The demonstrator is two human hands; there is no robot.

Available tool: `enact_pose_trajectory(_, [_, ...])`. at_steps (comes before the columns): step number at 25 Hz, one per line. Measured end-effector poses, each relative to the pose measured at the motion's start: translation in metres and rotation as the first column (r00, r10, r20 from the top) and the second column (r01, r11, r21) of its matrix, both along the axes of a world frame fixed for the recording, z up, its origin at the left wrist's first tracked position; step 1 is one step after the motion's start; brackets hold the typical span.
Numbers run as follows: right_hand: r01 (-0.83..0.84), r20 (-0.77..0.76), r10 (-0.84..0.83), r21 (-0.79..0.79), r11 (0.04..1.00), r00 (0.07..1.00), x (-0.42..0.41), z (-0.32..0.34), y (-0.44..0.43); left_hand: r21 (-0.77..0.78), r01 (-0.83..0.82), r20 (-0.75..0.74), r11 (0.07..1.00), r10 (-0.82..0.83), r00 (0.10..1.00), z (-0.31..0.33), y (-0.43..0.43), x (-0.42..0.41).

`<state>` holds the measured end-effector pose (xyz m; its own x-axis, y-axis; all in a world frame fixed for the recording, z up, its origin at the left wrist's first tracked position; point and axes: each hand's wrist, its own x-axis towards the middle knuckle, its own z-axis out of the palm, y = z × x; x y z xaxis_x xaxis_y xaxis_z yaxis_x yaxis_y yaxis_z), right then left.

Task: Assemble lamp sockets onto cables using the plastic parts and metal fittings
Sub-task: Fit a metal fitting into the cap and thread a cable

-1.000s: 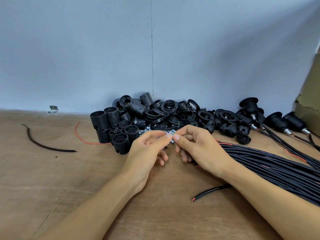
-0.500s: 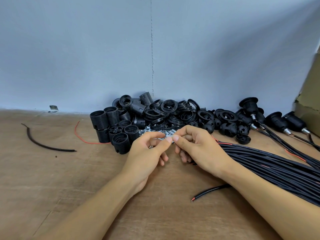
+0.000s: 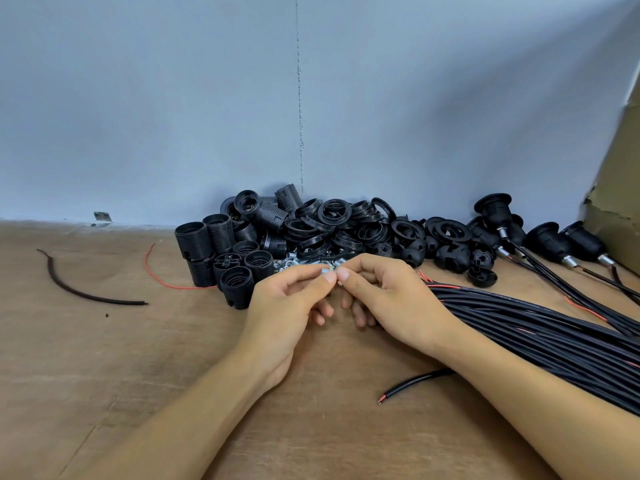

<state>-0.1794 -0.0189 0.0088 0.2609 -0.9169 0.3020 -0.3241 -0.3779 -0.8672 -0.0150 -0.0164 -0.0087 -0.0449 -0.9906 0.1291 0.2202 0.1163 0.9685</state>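
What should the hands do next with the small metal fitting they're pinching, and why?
Probably the right hand should let go and reach for the loose cable lying by its forearm, to thread the metal fitting on. The left hand pinches the fitting too, so it can hold it alone; neither hand holds a cable, and that cable's stripped end lies free on the table.

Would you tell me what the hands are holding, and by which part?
A small silver metal fitting, pinched at its ends: left hand on the left end, right hand on the right.
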Motion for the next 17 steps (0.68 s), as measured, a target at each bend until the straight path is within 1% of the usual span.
enact_pose_trajectory(2, [0.089, -0.024, -0.091, -0.074, 0.993, 0.996, -0.001, 0.002, -0.003, 0.037, -0.019, -0.076, 0.999, 0.022, 0.997, 0.001, -0.002, 0.001])
enact_pose_trajectory(3, [0.165, -0.026, -0.171, -0.151, 0.975, 0.985, -0.003, 0.004, -0.005, 0.061, -0.022, -0.110, 0.998, 0.028, 0.994, 0.002, -0.002, 0.002])
enact_pose_trajectory(4, [0.252, -0.020, -0.264, -0.247, 0.936, 0.964, -0.008, 0.007, -0.009, 0.079, -0.019, -0.126, 0.997, 0.029, 0.992, 0.002, -0.003, 0.002])
enact_pose_trajectory(5, [0.342, -0.023, -0.371, -0.343, 0.875, 0.928, -0.014, 0.010, -0.012, 0.088, -0.012, -0.126, 0.996, 0.023, 0.992, 0.002, -0.003, 0.002])
enact_pose_trajectory(6, [0.420, -0.048, -0.480, -0.413, 0.808, 0.876, -0.022, 0.013, -0.016, 0.089, -0.003, -0.115, 0.996, 0.013, 0.993, 0.002, -0.002, 0.002])
enact_pose_trajectory(7, [0.477, -0.103, -0.573, -0.447, 0.757, 0.813, -0.030, 0.014, -0.020, 0.084, 0.006, -0.100, 0.996, 0.003, 0.995, 0.003, -0.002, 0.002])
enact_pose_trajectory(8, [0.515, -0.198, -0.640, -0.442, 0.734, 0.743, -0.038, 0.014, -0.023, 0.078, 0.011, -0.086, 0.997, -0.004, 0.996, 0.003, -0.002, 0.001])
enact_pose_trajectory(9, [0.547, -0.316, -0.670, -0.397, 0.737, 0.672, -0.043, 0.013, -0.027, 0.071, 0.012, -0.072, 0.997, -0.007, 0.997, 0.002, -0.003, 0.001])
enact_pose_trajectory(10, [0.575, -0.423, -0.664, -0.335, 0.746, 0.616, -0.046, 0.011, -0.029, 0.070, 0.010, -0.059, 0.997, -0.006, 0.998, 0.002, -0.004, 0.001])
enact_pose_trajectory(11, [0.591, -0.493, -0.642, -0.281, 0.756, 0.587, -0.047, 0.009, -0.031, 0.073, 0.006, -0.048, 0.997, -0.003, 0.999, 0.001, -0.005, 0.001])
enact_pose_trajectory(12, [0.597, -0.526, -0.625, -0.252, 0.762, 0.576, -0.047, 0.008, -0.031, 0.076, 0.003, -0.039, 0.997, 0.000, 0.999, 0.000, -0.005, 0.000])
enact_pose_trajectory(17, [0.615, -0.519, -0.631, -0.233, 0.753, 0.576, -0.048, 0.010, -0.032, 0.016, 0.043, 0.054, 0.999, -0.044, 0.998, -0.003, -0.003, -0.002])
